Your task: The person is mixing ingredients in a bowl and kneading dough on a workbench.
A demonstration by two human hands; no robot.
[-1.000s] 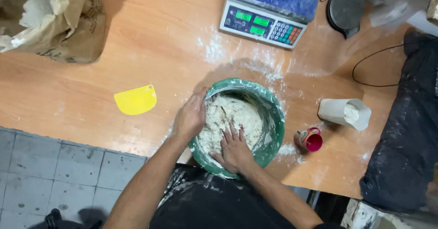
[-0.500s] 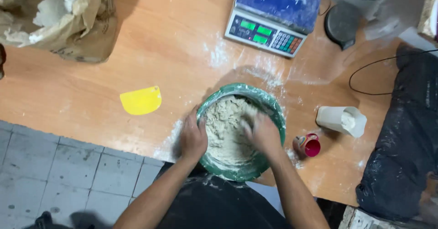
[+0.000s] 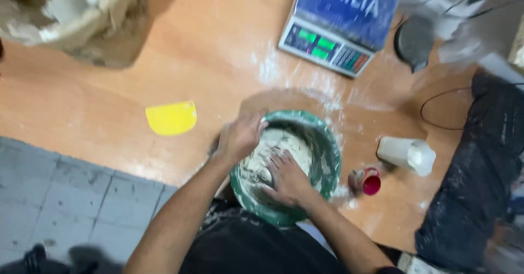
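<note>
Sack [image 3: 76, 17] upper left: cut by frame edge. Scale [image 3: 341, 25] at top: cropped. Upper right corner: motion-blurred, unreadable. Right hand [image 3: 288, 178] covers part of the dough [image 3: 273, 146].

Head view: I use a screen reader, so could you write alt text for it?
Seen from above, a person's left hand grips the rim of a green bowl while the right hand presses into pale dough inside it. Around the bowl on the floury wooden table lie a yellow scraper, a scale, a white cup and a small red cup.
</note>
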